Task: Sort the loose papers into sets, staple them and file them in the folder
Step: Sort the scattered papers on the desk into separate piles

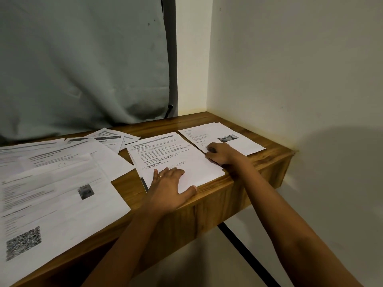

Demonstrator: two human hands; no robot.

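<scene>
Two hands meet one paper stack (186,158): left hand (169,183) flat, right hand (220,155) curled, grip unclear.

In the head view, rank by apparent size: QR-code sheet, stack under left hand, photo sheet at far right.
1. QR-code sheet: largest, but nearest the camera.
2. stack under left hand.
3. photo sheet.

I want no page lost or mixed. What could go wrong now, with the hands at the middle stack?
1. The stack lies at the front edge of the table under the left hand; a push may slide it off.
2. The right hand sits where the stack meets the photo sheet, so it may catch a page from that one.
3. The sheets at the left overlap; sets could mix.
</scene>
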